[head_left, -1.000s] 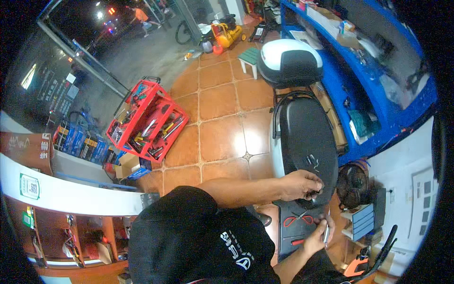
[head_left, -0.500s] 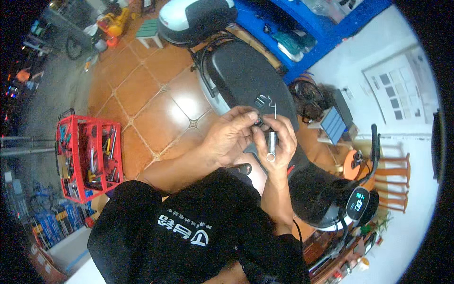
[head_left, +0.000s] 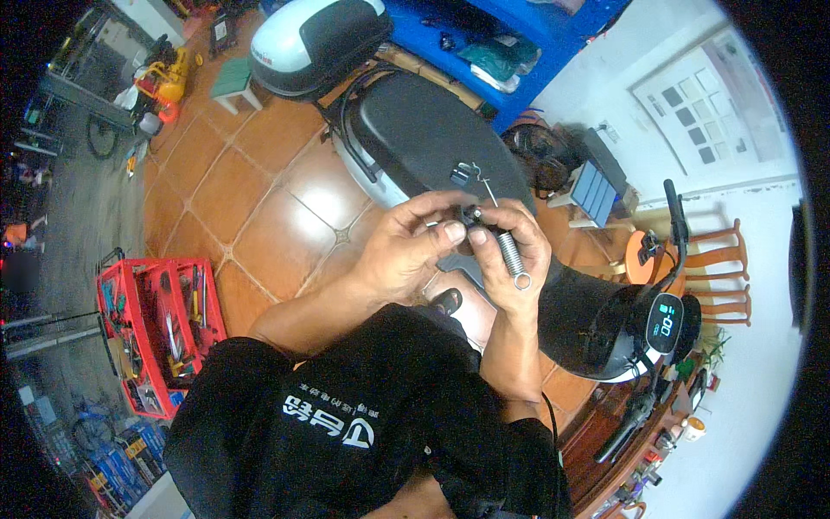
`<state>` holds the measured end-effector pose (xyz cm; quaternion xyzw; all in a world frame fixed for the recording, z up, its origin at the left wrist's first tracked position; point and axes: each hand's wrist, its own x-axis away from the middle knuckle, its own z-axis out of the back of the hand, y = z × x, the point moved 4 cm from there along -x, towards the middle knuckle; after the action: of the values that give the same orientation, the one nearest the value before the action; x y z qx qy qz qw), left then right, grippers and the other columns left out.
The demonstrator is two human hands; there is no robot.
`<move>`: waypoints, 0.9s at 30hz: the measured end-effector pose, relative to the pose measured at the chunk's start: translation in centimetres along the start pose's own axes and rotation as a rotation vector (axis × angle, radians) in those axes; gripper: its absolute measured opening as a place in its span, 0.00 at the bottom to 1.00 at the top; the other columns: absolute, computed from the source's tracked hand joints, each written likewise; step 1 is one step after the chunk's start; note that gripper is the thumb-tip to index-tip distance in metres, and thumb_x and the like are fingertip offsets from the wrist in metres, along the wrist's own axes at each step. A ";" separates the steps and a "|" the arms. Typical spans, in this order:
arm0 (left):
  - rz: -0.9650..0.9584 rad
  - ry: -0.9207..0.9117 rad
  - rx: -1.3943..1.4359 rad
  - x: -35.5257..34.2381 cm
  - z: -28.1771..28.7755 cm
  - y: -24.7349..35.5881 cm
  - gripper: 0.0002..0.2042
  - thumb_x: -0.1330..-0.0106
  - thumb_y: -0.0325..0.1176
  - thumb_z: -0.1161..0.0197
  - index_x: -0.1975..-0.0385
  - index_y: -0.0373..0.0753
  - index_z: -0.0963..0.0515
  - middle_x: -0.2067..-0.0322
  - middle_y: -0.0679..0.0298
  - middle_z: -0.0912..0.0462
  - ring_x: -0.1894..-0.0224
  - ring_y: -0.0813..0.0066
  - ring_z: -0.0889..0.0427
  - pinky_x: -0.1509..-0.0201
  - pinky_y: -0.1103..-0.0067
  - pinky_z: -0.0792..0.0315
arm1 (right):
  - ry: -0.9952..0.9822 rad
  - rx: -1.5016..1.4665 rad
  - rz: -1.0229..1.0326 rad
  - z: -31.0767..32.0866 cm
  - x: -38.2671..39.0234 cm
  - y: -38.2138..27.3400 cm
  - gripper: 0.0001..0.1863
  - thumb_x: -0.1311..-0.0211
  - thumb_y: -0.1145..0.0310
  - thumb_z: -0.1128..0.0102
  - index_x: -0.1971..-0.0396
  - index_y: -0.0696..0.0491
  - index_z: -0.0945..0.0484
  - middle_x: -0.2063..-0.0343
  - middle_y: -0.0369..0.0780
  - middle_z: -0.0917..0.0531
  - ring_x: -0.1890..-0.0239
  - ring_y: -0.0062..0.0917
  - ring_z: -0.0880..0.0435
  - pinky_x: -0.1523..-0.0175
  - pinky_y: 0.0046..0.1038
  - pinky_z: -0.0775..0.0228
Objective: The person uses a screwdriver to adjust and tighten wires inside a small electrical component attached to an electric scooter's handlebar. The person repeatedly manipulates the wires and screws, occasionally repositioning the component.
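Note:
My two hands meet over a black scooter seat [head_left: 432, 121], fingertips closed together. Between the thumb and fingers of my left hand [head_left: 396, 251] is a small dark metal part [head_left: 469, 214], partly hidden by the fingertips. My right hand [head_left: 526, 259] pinches at the same part from the other side. A silver coil spring [head_left: 511, 253] lies against its palm, the ring end pointing toward me. Just beyond the fingers, a small black piece [head_left: 461, 174] and a thin bent wire [head_left: 488, 190] show against the seat; whether they touch my hands I cannot tell.
A red tool rack [head_left: 160, 329] full of hand tools stands at left on the tiled floor. The scooter carries a white-and-black top box [head_left: 320, 43] and a lit display [head_left: 664, 324]. Blue shelving [head_left: 519, 91] stands behind it, wooden chairs [head_left: 722, 268] at right.
The whole view has shifted, with the scooter and wall now further left. My fingers have turned the small part slightly, and the spring tilts more, its ring end further right.

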<state>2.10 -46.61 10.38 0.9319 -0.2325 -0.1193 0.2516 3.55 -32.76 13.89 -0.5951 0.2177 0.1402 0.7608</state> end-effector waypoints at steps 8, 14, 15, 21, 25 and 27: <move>-0.011 0.032 -0.021 -0.6 -0.9 -1.3 0.16 0.33 0.26 0.42 0.47 0.29 0.28 0.51 0.53 0.21 0.49 0.64 0.21 0.43 0.69 0.26 | -0.025 0.120 0.080 1.6 0.3 -0.9 0.09 0.46 0.75 0.35 0.64 0.59 0.21 0.68 0.43 0.17 0.68 0.26 0.19 0.62 0.26 0.27; -0.097 0.089 -0.172 -0.9 -1.7 -0.9 0.17 0.33 0.30 0.40 0.48 0.29 0.28 0.57 0.55 0.19 0.56 0.69 0.19 0.50 0.73 0.23 | 0.153 -0.169 -0.075 3.2 1.8 0.0 0.11 0.36 0.75 0.46 0.55 0.61 0.26 0.62 0.45 0.16 0.61 0.27 0.16 0.54 0.28 0.24; -0.107 0.099 -0.197 -0.9 -1.9 -0.8 0.17 0.33 0.30 0.40 0.48 0.28 0.28 0.57 0.55 0.19 0.57 0.69 0.18 0.50 0.74 0.23 | 0.156 -0.167 -0.062 3.5 1.9 0.1 0.11 0.35 0.72 0.46 0.55 0.61 0.25 0.63 0.45 0.16 0.62 0.27 0.16 0.56 0.28 0.24; -0.165 0.103 -0.350 -0.7 -2.5 -0.7 0.16 0.32 0.33 0.40 0.49 0.31 0.28 0.60 0.58 0.20 0.60 0.74 0.20 0.54 0.77 0.25 | 0.107 -0.307 0.111 3.8 1.4 0.0 0.17 0.32 0.62 0.47 0.58 0.61 0.23 0.67 0.45 0.17 0.68 0.26 0.18 0.62 0.27 0.25; -0.248 0.083 -0.487 -0.6 -2.9 -0.8 0.15 0.32 0.33 0.41 0.50 0.31 0.27 0.61 0.60 0.20 0.62 0.77 0.22 0.57 0.79 0.26 | 0.146 -0.446 -0.029 3.0 1.5 -1.2 0.11 0.34 0.69 0.45 0.60 0.62 0.22 0.68 0.47 0.18 0.69 0.28 0.17 0.61 0.28 0.24; -0.245 0.042 -0.449 -0.6 -3.1 -0.8 0.15 0.31 0.33 0.41 0.50 0.31 0.27 0.61 0.60 0.20 0.62 0.77 0.22 0.57 0.79 0.26 | 0.166 -0.410 0.015 3.5 1.6 -1.4 0.08 0.35 0.73 0.43 0.63 0.63 0.21 0.66 0.47 0.17 0.65 0.31 0.16 0.57 0.30 0.23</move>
<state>2.91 -44.45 12.67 0.8763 -0.0802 -0.1781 0.4405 6.23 -29.83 14.98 -0.7452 0.2510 0.1375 0.6024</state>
